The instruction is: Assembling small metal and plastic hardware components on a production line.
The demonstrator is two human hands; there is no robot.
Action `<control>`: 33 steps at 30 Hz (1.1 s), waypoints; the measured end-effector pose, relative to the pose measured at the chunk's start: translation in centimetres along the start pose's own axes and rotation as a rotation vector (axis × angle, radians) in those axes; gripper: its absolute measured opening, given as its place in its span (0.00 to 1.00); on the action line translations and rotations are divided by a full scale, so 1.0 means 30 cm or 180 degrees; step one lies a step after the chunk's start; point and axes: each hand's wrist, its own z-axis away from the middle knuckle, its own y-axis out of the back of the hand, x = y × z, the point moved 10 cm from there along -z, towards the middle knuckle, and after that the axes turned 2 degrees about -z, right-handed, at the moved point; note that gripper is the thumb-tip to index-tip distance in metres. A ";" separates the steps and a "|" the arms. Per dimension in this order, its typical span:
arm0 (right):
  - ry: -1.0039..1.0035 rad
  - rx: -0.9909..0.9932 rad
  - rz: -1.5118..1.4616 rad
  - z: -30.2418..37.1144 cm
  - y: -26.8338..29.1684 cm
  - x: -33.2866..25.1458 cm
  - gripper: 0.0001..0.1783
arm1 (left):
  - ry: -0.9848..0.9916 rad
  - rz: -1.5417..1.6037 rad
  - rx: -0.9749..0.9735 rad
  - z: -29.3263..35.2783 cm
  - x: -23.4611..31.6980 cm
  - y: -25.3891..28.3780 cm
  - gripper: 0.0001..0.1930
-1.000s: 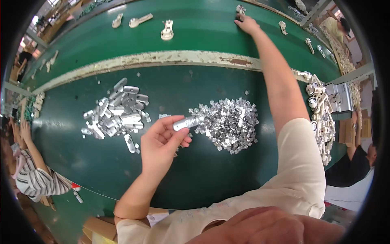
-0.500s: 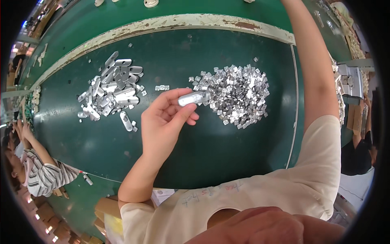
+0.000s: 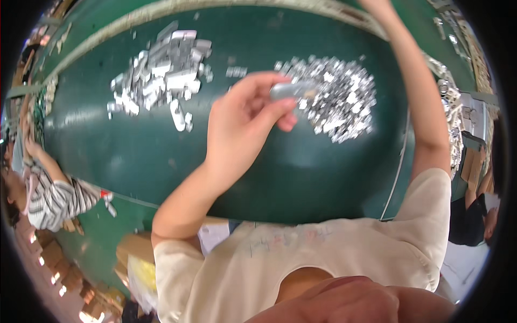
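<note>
A broad stretch of green tabletop (image 3: 307, 183) ran from the near edge to the parts. Over it, the left hand (image 3: 242, 118) pinched a silvery metal piece (image 3: 288, 90) between thumb and curled fingers, beside the heap of small pieces (image 3: 344, 99); a gap separated that from the heap of long pieces (image 3: 167, 67). By the pale rail (image 3: 126, 24), the right hand (image 3: 377, 5) showed too little to tell its grip.
</note>
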 end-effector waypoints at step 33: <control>0.0709 -0.0804 -0.1212 0.703 -0.036 -0.369 0.20 | -0.0149 0.0029 -0.0469 0.044 -0.022 -0.126 0.18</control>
